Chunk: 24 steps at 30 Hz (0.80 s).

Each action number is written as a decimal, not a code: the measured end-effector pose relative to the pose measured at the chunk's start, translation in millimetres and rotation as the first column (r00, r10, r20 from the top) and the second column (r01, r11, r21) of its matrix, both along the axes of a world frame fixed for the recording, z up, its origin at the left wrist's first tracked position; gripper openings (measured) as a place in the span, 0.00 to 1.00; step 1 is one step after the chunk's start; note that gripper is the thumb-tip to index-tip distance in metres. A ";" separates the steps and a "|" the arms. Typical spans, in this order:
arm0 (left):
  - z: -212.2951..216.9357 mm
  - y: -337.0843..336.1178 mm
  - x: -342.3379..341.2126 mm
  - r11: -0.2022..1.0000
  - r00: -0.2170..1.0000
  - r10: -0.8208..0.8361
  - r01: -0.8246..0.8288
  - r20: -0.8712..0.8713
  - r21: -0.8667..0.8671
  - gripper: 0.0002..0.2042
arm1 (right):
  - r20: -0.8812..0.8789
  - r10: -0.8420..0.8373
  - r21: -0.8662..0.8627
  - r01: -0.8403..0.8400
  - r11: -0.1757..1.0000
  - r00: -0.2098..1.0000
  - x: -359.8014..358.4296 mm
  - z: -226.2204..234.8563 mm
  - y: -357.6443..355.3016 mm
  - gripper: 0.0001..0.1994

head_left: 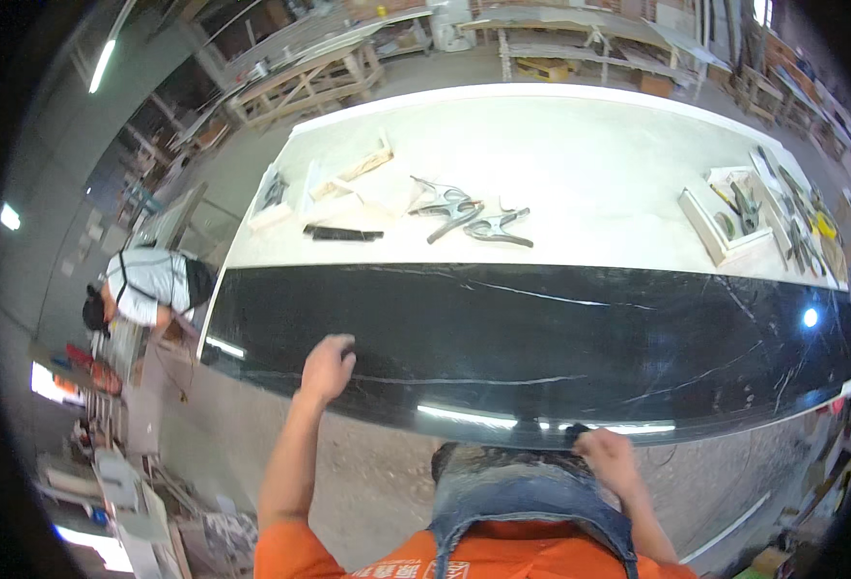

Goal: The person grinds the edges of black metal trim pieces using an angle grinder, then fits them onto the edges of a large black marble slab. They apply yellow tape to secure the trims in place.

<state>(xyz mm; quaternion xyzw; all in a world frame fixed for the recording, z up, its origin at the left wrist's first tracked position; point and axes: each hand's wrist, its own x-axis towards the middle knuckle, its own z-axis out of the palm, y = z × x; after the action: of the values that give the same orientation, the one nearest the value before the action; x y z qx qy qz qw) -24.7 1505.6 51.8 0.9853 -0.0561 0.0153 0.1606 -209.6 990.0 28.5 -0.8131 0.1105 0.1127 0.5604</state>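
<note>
A long black stone slab [502, 328] with white veins lies along the near side of a white-topped table [599, 174]. Over the slab's left part is my left hand [327, 369], its fingers closed; a small dark piece [347, 349] shows at the fingertips, too blurred to name. Close to the slab's front edge, my right hand [607, 457] is curled around another small dark thing [574, 434], mostly hidden by the fingers. Beyond the slab, several spring clamps [454, 210] lie on the white surface, with a short black strip [344, 234] to their left.
Pale wood or stone offcuts [353, 179] lie at the table's far left. At its right end stands a white open box [729, 217] of tools, beside more hand tools [800, 217]. A person [155, 288] bends over beyond the left end. Workbenches [309, 82] line the back.
</note>
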 end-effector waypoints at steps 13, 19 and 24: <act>-80.4 116.8 374.4 0.849 0.946 -0.302 0.322 -0.115 0.418 0.17 | -0.138 -0.739 -0.069 0.738 0.671 0.659 -38.5 25.8 200.0 0.10; -59.5 127.9 390.7 0.832 0.875 -0.424 0.478 -0.233 0.280 0.15 | -0.156 -0.747 -0.094 0.743 0.663 0.647 -35.8 14.9 230.7 0.09; -56.6 124.7 389.9 0.855 0.881 -0.436 0.469 -0.181 0.220 0.16 | -0.145 -0.732 -0.184 0.709 0.681 0.666 -49.7 11.4 233.7 0.09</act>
<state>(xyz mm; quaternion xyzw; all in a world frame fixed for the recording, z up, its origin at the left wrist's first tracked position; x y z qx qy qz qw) 365.1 1630.3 -4.8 0.9556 -0.2778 -0.0917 0.0334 -259.2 1223.6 39.8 -0.7167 0.4865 -0.0406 0.4980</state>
